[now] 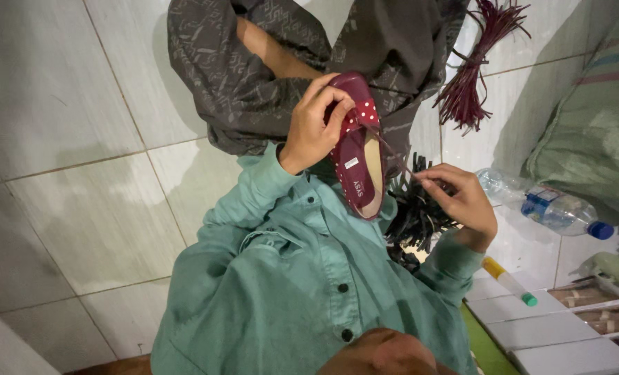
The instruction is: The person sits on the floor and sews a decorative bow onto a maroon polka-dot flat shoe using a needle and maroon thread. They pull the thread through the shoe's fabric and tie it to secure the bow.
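Landmark: the maroon shoe point(357, 149), held up in front of the person's chest, toe end away from the body, opening turned to the right.
Shirt: a green buttoned shirt point(302, 278) fills the view just below the shoe.
Left hand: the left hand point(314, 123) is closed around the shoe's toe end, fingers point(337, 104) curled over the dotted bow.
Right hand: the right hand point(462, 198), right of the shoe, pinches a thin cord point(393, 154) that runs taut to the bow.
Handling: the shoe looks light and soft-sided, the sole likely stiffer; the toe and sole give the firmest hold, while the bow and cord seem delicate.
Dark strips: a black bundle point(414, 215) lies just below and right of the shoe.
Beyond: a plastic bottle point(546, 205) and marker point(509, 281) crowd the right side; a maroon bundle point(473, 73) lies above right.
Open room: the tiled floor point(66, 160) left of the shoe is bare.
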